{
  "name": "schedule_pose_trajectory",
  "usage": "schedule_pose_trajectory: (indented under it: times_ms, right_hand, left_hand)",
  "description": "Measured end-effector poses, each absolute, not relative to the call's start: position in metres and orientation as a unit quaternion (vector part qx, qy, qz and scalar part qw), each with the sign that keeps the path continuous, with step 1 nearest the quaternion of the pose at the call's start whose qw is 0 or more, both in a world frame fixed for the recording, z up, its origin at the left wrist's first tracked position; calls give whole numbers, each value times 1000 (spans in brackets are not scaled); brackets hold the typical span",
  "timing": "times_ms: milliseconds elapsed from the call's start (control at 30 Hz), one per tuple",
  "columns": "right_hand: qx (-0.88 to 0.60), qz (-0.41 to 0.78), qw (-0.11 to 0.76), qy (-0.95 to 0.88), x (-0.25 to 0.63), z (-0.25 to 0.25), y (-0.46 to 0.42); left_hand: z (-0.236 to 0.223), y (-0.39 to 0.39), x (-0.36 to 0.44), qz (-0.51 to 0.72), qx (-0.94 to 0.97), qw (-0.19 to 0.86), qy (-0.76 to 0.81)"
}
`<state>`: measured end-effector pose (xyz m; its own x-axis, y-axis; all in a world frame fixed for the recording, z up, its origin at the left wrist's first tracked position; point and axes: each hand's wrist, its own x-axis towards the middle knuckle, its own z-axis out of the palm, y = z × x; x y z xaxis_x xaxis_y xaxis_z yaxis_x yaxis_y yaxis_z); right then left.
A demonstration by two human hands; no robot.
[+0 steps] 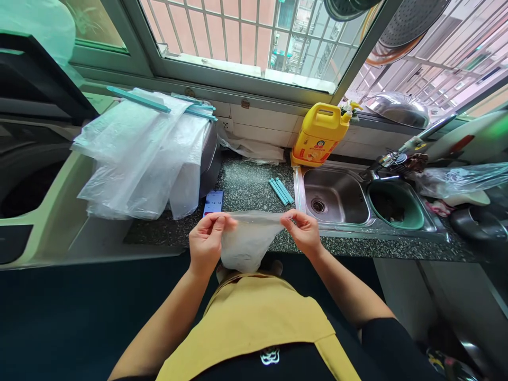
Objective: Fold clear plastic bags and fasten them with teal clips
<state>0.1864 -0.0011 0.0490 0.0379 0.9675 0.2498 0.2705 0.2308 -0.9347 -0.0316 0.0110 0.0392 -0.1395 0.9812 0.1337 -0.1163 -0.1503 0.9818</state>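
Observation:
My left hand (207,242) and my right hand (302,230) each pinch one end of the top edge of a clear plastic bag (248,241). The bag's rim is stretched between the two hands and its body hangs down in front of my yellow apron. Both hands hover just in front of the speckled granite counter (246,185). Several teal sealing sticks (281,190) lie on the counter behind the bag. A phone with a blue lit screen (213,202) lies beyond my left hand.
A heap of clear plastic bags (143,153) with teal clips on top covers an appliance at the left. A yellow detergent jug (319,135) stands by the steel sink (335,196). A green basin (395,206) sits in the right sink bowl.

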Motion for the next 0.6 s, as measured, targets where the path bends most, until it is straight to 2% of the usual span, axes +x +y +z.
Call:
schedule_pose_trajectory:
  times_ms: [100,167,233,267,333,400,533,600]
  right_hand:
    - [-510,317,499,-625,184,51,-3]
    - [-494,297,485,-657,180,56,-4]
    - [-470,282,467,-693,171,62,-4]
    - [-458,277,457,-710,167,65,-4]
    - [-434,272,441,-737,157,71,0]
    - [-418,284,428,-749,153,73,6]
    - [-399,390,397,-729,175,47,12]
    - [-452,457,397,-655,196,17,2]
  left_hand:
    - [44,11,-41,602,504,398,474]
    - [56,11,-46,644,548,280,455]
    - [74,12,-43,632,632,185,409]
    - [83,14,-39,584,692,179,384]
    - [99,20,-28,453,787,230,351]
    - [110,27,-19,386,816,267,336]
    - [121,39,-28,421,786,273,361]
    - [127,40,-45,449,769,270,366]
